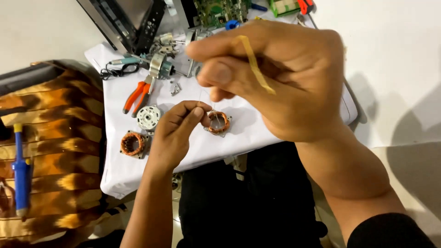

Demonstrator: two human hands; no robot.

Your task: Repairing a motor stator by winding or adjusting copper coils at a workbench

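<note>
My right hand (285,78) is raised close to the camera, fingers pinched on a thin yellow strip (255,64) that lies across its fingers, and on fine wire strands running down. Lower down, my left hand (177,131) pinches the edge of a small copper-wound motor coil (219,122) lying on the white sheet (257,133). The thin strands reach from the coil up toward my right fingers. A second copper-wound coil (132,143) rests on the sheet to the left of my left hand, next to a round white motor part (149,117).
Orange-handled pliers (136,95), metal motor parts (161,64) and small screws lie at the back of the sheet. A green circuit board (220,10) and a dark frame (124,20) stand behind. A blue-handled tool (19,170) lies on brown patterned cloth (59,138) at left.
</note>
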